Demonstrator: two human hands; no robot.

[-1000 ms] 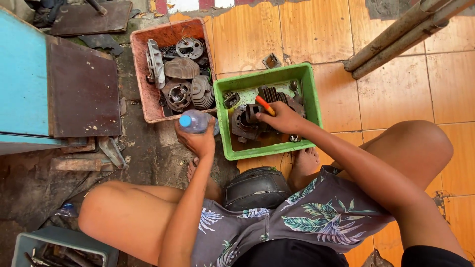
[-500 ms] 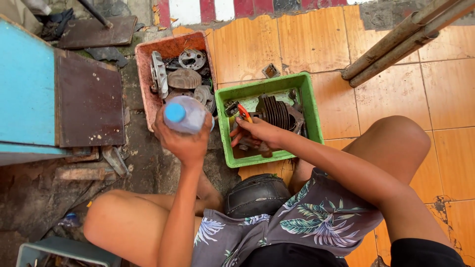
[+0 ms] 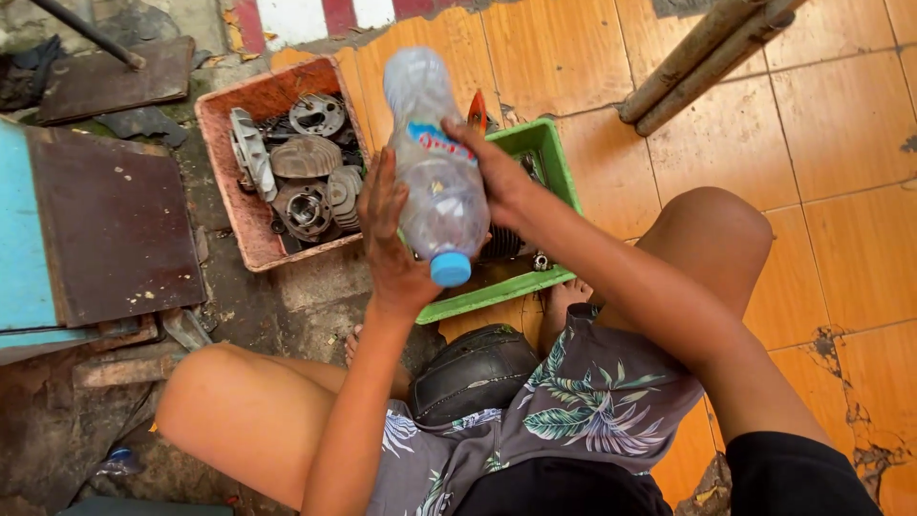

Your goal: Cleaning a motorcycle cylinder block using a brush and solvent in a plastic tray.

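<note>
A clear plastic bottle (image 3: 435, 182) with a blue cap is lifted close to the camera, its cap end pointing toward me. My left hand (image 3: 390, 239) grips it from the left side near the cap. On its right side my right hand (image 3: 497, 172) presses against it, and an orange tool tip (image 3: 476, 108) sticks out from behind those fingers. Beneath both hands sits a green plastic tray (image 3: 556, 167) with dark metal parts in it, mostly hidden by the bottle.
A red-brown tray (image 3: 218, 129) of grey engine parts stands left of the green one. A blue and brown board (image 3: 105, 239) lies at far left. Two poles (image 3: 702, 57) cross the orange tiles at top right. A black rounded object (image 3: 473, 368) rests between my knees.
My left hand has raised the bottle and tipped it cap-first toward the camera. My right hand has left the green tray and come up onto the bottle.
</note>
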